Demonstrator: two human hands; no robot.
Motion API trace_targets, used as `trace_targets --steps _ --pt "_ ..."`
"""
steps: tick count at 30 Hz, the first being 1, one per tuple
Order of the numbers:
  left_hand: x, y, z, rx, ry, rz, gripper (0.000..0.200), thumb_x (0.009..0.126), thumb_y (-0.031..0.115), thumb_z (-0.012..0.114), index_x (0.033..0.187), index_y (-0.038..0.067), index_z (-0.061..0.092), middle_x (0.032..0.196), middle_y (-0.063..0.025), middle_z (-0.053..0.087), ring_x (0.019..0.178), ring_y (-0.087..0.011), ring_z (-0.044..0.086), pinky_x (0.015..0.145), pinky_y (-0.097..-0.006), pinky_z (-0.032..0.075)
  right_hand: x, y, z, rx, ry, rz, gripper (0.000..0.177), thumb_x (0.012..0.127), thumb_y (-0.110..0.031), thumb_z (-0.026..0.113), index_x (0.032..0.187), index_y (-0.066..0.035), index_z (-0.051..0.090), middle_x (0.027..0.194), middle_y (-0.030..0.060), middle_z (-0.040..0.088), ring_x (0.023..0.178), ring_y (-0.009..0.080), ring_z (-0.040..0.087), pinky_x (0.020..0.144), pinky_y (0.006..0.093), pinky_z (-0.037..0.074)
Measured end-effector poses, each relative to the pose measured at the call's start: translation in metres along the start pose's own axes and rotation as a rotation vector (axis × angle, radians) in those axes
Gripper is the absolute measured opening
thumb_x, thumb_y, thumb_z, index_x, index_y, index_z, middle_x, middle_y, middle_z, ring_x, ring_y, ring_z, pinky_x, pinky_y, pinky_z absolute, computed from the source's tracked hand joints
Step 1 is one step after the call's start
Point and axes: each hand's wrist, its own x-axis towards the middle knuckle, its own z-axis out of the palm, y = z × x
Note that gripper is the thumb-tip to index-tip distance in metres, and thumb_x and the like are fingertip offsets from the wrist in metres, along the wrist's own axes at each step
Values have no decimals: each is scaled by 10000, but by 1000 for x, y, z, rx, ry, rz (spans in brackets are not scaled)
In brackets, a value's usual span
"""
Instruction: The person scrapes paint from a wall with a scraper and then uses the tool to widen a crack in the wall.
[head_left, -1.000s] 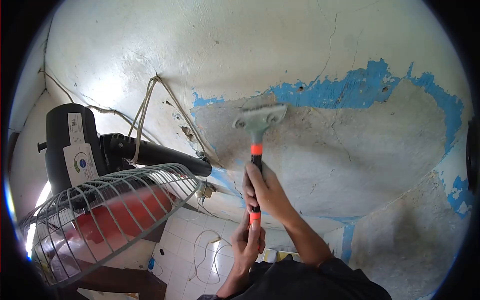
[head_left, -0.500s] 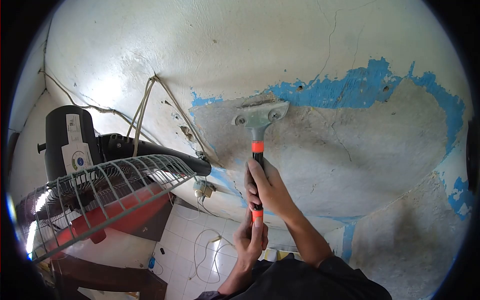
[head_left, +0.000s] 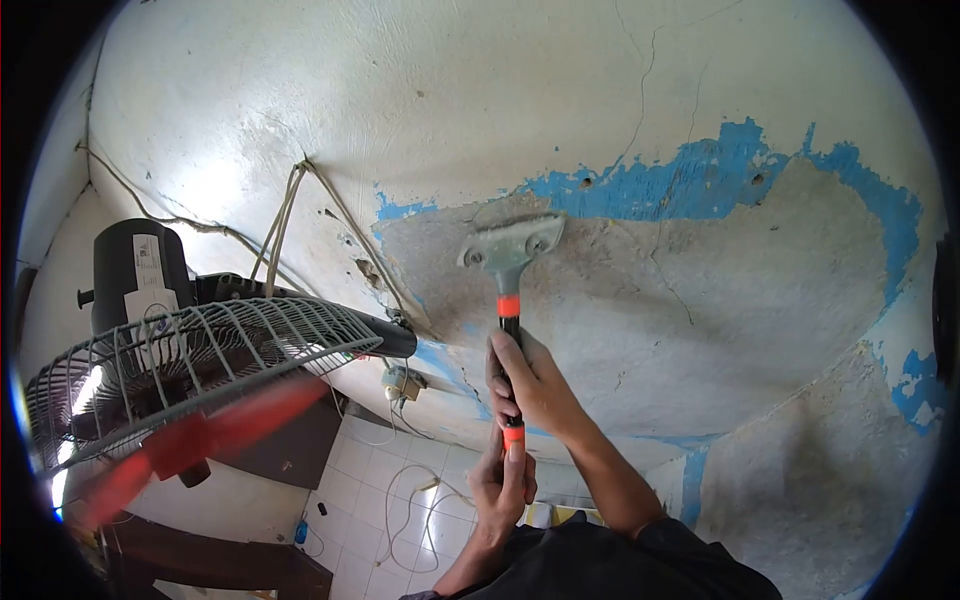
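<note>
A long-handled scraper (head_left: 512,247) with a grey head and a black and orange handle stands upright in front of the wall. Its wide edge is against or very near the bare grey plaster (head_left: 600,290), just under a strip of blue paint (head_left: 690,180). My right hand (head_left: 538,385) wraps around the middle of the handle. Lower down, my left hand (head_left: 500,483) closes on the handle's orange lower end. Both sets of fingers are curled, and the handle's bottom is hidden in the left palm.
To the left, a fan (head_left: 180,400) with red blades and a wire cage juts out from the wall. A cord (head_left: 285,215) hangs from a wall hook. Below are a socket with wires (head_left: 402,383), a loose cable (head_left: 390,520) on white tiles, and dark wooden furniture (head_left: 200,555).
The scraper head has shifted slightly down the plaster, away from the blue edge. My hands keep the same grip. The fan's blades have turned, and its cage tilts differently.
</note>
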Motion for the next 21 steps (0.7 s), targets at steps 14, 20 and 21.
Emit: trace_targets --steps 14,20,21 --pt "3 0 -4 -24 17 -30 510 1018 186 429 1469 1 281 588 -11 485 430 -54 436 413 -191 345 4 -4 3 10 -9 -19 324 1025 -333 382 852 -58 391 598 -8 400 412 70 402 383 256 407" --pt "1 -5 -3 5 30 20 510 1019 187 428 1469 0 279 588 -10 487 425 -52 429 412 -190 343 2 -9 2 -12 -9 -3 330 1022 -338 389 849 -57 396 598 -12 401 408 70 397 389 257 411" --pt "2 -5 -2 -9 31 15 509 1019 187 427 1468 -4 280 589 -12 488 425 -52 428 411 -190 340 2 -6 3 -19 -2 17 335 1022 -340 388 841 -58 399 594 -15 400 408 68 398 393 254 417"
